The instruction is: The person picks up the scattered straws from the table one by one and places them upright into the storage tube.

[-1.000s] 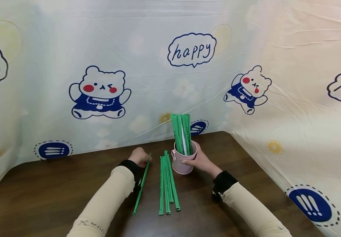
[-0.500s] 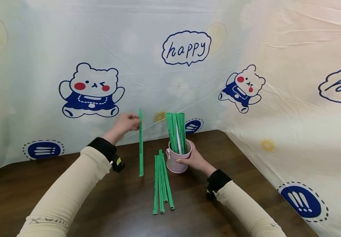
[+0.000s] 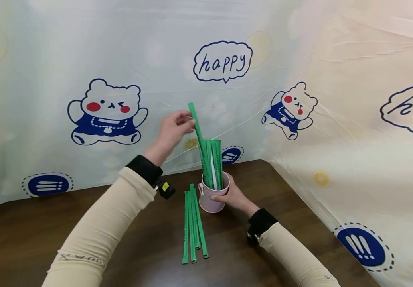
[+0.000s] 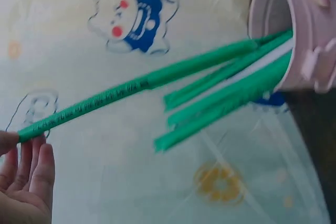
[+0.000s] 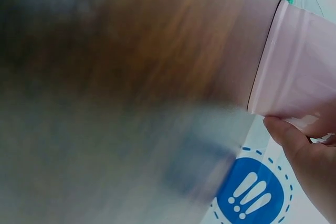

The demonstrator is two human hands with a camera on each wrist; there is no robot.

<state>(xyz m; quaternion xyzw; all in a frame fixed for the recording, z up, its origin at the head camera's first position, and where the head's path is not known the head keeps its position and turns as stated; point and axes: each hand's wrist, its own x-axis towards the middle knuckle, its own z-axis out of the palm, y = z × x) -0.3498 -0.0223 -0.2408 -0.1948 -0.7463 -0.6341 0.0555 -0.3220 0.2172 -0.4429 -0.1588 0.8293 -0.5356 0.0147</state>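
My left hand (image 3: 174, 131) pinches one green paper-wrapped straw (image 3: 196, 123) near its upper end. In the left wrist view this straw (image 4: 94, 105) slants toward the mouth of a small pink bucket (image 4: 304, 30), its far end among the straws there. The bucket (image 3: 211, 204) stands upright on the table, holding a bunch of green wrapped straws (image 3: 218, 159) with one white strip among them. My right hand (image 3: 235, 195) grips the bucket's right side, thumb across its front. In the right wrist view the thumb and fingers (image 5: 302, 156) are at the bucket wall (image 5: 294, 61).
Several more green wrapped straws (image 3: 192, 227) lie loosely side by side on the brown wooden table (image 3: 138, 247), left of and in front of the bucket. A printed cloth (image 3: 170, 59) with bears hangs behind the table and along its right side.
My left hand has lifted the straw off the table, turned it upright and brought it right to the bucket. The right hand keeps its grip; the view has shifted slightly.
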